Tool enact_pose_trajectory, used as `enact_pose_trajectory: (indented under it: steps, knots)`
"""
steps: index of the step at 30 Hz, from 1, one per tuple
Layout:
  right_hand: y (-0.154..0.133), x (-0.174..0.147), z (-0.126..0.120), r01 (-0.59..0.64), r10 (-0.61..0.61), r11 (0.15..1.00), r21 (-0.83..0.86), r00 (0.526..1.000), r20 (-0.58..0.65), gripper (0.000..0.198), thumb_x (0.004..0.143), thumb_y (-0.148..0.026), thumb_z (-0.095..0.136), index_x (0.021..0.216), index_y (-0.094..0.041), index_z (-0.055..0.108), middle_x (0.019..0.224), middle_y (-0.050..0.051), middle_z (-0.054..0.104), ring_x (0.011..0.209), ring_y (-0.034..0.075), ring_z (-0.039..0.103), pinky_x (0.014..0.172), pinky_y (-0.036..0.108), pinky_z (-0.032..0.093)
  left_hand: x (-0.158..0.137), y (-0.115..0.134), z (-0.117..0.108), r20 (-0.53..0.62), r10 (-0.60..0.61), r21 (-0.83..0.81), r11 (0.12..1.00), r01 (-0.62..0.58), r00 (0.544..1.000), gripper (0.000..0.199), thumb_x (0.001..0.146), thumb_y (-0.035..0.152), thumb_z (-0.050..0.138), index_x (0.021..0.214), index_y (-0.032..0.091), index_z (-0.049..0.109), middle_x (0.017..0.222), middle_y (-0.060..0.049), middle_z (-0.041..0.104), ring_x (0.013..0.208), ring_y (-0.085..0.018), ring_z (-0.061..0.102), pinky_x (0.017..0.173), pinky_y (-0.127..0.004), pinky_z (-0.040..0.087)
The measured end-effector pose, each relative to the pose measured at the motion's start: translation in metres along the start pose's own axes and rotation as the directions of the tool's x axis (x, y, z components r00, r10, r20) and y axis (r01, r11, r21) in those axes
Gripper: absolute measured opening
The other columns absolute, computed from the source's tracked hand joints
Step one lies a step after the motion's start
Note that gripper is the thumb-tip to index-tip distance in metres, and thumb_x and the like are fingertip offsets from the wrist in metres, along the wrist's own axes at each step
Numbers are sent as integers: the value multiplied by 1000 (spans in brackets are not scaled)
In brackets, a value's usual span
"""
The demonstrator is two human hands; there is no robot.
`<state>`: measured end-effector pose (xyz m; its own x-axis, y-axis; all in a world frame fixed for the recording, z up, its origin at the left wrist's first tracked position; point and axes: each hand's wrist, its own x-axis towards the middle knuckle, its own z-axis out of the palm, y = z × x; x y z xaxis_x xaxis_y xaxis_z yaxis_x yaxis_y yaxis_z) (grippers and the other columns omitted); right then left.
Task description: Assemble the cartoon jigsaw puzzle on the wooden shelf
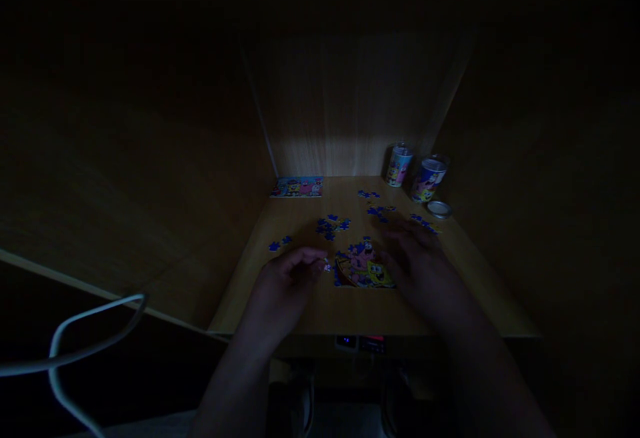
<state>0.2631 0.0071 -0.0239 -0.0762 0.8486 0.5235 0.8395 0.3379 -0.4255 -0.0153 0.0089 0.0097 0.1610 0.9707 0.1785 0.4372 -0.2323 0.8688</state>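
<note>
In dim light a partly joined jigsaw puzzle (363,268) lies on the wooden desktop, showing a yellow and a pink cartoon figure. My left hand (293,275) is just left of it, thumb and fingertips closed on a small puzzle piece (327,265) with pink on it. Over the puzzle's right side rests my right hand (415,258), its fingers apart and hiding that edge. Loose blue pieces (331,226) are heaped beyond the puzzle. More pieces (381,211) are scattered near my right fingertips, and a few blue ones (275,246) lie to the left.
Two printed cans (399,166) (429,179) stand at the back right, with a round metal lid (439,209) before them. A finished-looking puzzle (297,187) lies at the back left. Wooden panels enclose the desktop. A white cable (95,308) loops at the lower left.
</note>
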Motion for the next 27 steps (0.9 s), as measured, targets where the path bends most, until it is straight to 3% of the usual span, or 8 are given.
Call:
enact_pose_trajectory:
  steps: [9,15,21,27]
  knots:
    - [-3,1,-2,4,-4,1000,-8,1000,18,32,109,-43,61,133,-27,76,156,14,67,152,38,56,126,69,48,0,-1,2,10,17,34,999,-18,1000,16,104,34,67,106,27,81,104,-2,86,96,-22,81,93,-41,68]
    - [-5,2,-4,36,-36,999,-3,999,38,29,109,-39,63,132,-28,76,158,13,66,155,38,54,128,70,46,-5,9,20,45,100,21,995,-101,994,19,108,30,63,114,29,82,110,-2,86,101,-22,81,93,-38,67]
    - [-11,3,-6,138,-141,989,43,988,69,25,108,-31,63,129,-28,77,163,11,61,160,36,48,128,67,47,-6,10,31,4,238,222,947,-233,971,24,107,19,61,115,28,82,109,-4,83,104,-24,77,98,-40,64]
    - [-12,2,-7,157,-167,984,86,977,131,22,107,-33,67,125,-28,79,163,11,62,159,35,50,128,66,48,-4,9,32,41,285,277,918,-285,958,25,107,14,62,114,29,81,107,-3,83,103,-24,76,96,-40,62]
